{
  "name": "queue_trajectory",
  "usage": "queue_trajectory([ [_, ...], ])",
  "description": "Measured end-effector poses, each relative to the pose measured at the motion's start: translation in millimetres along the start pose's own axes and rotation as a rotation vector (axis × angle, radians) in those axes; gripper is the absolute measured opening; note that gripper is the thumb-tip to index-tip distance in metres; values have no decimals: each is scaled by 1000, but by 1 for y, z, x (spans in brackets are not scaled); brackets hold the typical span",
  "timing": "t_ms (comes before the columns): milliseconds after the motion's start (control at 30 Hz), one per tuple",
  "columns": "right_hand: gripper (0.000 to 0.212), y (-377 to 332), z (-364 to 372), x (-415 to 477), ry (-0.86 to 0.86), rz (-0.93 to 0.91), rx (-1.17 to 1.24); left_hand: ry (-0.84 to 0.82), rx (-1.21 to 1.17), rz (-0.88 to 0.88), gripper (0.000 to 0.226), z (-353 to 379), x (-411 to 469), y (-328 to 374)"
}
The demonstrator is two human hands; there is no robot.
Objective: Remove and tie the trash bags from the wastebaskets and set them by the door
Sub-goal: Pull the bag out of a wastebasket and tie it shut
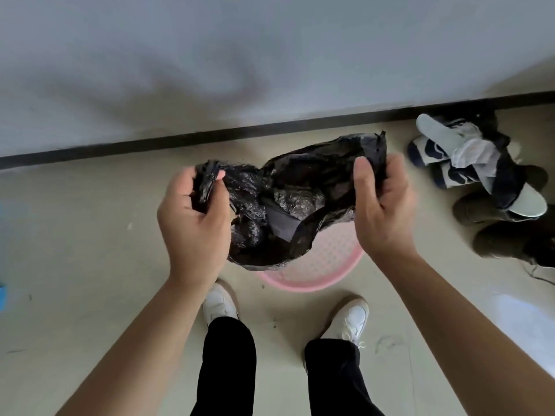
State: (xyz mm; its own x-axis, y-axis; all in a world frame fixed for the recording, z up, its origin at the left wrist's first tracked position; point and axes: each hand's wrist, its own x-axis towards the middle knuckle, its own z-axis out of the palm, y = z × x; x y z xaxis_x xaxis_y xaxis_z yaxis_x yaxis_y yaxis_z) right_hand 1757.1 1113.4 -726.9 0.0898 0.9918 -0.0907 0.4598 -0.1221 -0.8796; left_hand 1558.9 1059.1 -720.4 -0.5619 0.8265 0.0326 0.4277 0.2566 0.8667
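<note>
Above the pink wastebasket (318,271), your left hand (192,217) and right hand (381,205) each grip a bunched edge of the black trash bag (288,199). It looks light, limp and slippery; hold near the rim corners.

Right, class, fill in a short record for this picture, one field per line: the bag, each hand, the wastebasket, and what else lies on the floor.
bag: black trash bag, mouth open, untied, held over the wastebasket
left hand: grips the bag's bunched left edge
right hand: grips the bag's right edge
wastebasket: pink, perforated, standing on the floor
nearby: pile of shoes at right, by the wall
</note>
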Motion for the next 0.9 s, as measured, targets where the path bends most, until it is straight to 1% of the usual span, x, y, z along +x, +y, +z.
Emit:
queue_trajectory([
  [67,22,-11,-6,-5,25,-48,44,-20,27,130,8,-5,-5,9],
  [133,24,-14,-10,-9,62,-98,107,-82,4,204,7,-5,-9,5],
  [167,22,-9,-9,-9,51,-75,105,-140,-23,188,10,-3,-9,-2],
  [200,20,0,-6,-9,12,-12,66,-191,-26,151,12,-1,-10,-11],
  [267,22,23,-4,-10,-75,179,-90,-241,61,69,18,1,-14,-30],
  [333,19,45,-7,-11,-73,281,-155,-217,120,-4,24,0,-20,-46],
  [433,13,57,-16,-10,20,311,-73,-109,34,-153,19,-8,-29,-53],
  [467,15,61,-18,-11,26,318,-37,-86,50,-185,24,-12,-36,-60],
  [500,23,65,-19,-13,12,324,-20,-75,57,-216,33,-15,-44,-63],
  [533,39,70,-21,-16,-30,332,-26,-80,52,-249,46,-20,-55,-67],
  [567,57,76,-22,-19,-106,340,-51,-107,51,-287,62,-23,-66,-73],
  [633,86,93,-23,-22,-310,350,-195,-220,116,-368,93,-27,-83,-90],
  [700,103,108,-22,-21,-479,318,-377,-352,274,-396,114,-28,-89,-118],
  [767,111,118,-17,-16,-568,255,-489,-462,434,-437,128,-26,-85,-144],
  [800,110,120,-13,-13,-592,229,-526,-493,461,-470,133,-23,-79,-159],
  [867,100,123,-3,-5,-610,188,-567,-554,501,-554,141,-15,-61,-179],
  [900,95,123,2,0,-607,176,-577,-596,548,-537,141,-10,-47,-183],
])
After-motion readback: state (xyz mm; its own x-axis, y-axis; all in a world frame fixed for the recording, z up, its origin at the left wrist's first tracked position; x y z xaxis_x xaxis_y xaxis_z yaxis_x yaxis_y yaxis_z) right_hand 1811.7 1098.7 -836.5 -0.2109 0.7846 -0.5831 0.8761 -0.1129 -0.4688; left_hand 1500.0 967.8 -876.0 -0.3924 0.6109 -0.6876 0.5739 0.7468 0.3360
